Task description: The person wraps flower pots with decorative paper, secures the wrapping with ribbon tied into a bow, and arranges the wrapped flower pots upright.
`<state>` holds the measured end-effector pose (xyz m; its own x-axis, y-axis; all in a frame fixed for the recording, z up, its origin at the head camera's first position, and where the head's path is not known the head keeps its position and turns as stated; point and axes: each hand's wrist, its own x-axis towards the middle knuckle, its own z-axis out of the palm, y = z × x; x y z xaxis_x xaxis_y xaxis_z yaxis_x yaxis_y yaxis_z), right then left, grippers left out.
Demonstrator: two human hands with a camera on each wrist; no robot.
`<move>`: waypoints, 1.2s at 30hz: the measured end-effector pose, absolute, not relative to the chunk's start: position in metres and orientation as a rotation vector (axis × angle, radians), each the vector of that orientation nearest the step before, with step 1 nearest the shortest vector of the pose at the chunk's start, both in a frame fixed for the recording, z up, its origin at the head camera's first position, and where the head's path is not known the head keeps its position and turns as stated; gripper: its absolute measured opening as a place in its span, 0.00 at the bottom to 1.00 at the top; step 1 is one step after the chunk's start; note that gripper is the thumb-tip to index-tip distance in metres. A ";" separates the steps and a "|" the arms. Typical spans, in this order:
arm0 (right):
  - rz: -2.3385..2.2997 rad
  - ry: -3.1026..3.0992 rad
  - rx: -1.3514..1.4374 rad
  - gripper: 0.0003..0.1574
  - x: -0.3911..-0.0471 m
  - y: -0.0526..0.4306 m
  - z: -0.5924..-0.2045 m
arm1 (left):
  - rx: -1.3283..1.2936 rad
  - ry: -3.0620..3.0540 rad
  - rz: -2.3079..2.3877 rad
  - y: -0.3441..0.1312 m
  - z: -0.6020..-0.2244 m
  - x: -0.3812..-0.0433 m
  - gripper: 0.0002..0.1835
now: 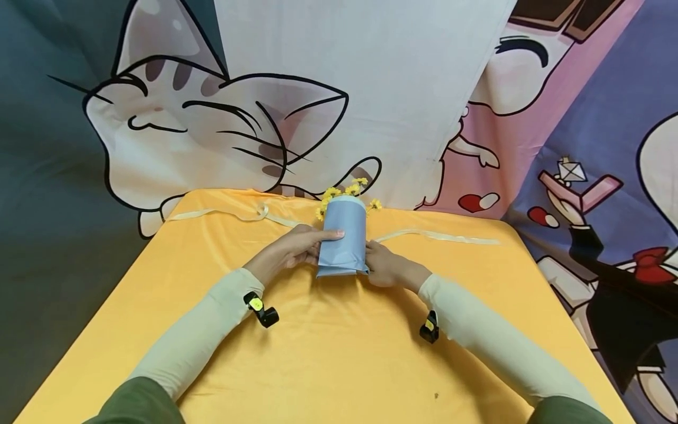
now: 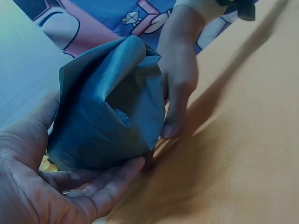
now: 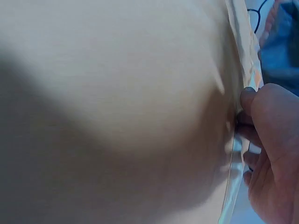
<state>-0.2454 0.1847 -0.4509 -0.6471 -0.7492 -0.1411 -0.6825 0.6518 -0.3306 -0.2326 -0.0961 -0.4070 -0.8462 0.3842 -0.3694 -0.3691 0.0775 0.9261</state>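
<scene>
A small bouquet of yellow flowers [image 1: 352, 189] in blue wrapping paper [image 1: 345, 227] is held just over the yellow cloth, its blooms pointing away from me. My left hand [image 1: 302, 242] grips the wrap from the left, thumb across the top and fingers underneath. In the left wrist view, the folded bottom of the blue paper [image 2: 100, 107] gapes toward the camera. My right hand [image 1: 384, 265] is at the right side of the wrap, fingers bent down toward the cloth. A pale ribbon [image 1: 439, 235] runs behind the bouquet, and the right fingertips are right by it; I cannot tell whether they pinch it.
The ribbon's other length [image 1: 222, 213] lies loosely across the back left of the yellow cloth [image 1: 328, 347]. A cartoon-printed backdrop [image 1: 371, 88] hangs behind the table's far edge. Small black cameras sit on both wrists.
</scene>
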 end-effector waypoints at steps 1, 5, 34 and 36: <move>-0.357 2.604 -1.177 0.34 -0.249 0.189 -0.462 | 0.011 1.824 1.826 -0.096 -0.407 -0.234 0.36; -0.338 2.583 -1.161 0.34 -0.235 0.187 -0.454 | -0.002 1.826 1.822 -0.095 -0.410 -0.238 0.36; -1.380 2.217 -0.208 0.47 -0.232 0.161 -0.413 | -0.165 2.012 1.740 -0.076 -0.421 -0.248 0.35; -1.371 2.224 -0.202 0.46 -0.231 0.161 -0.412 | -0.156 2.014 1.748 -0.074 -0.421 -0.246 0.35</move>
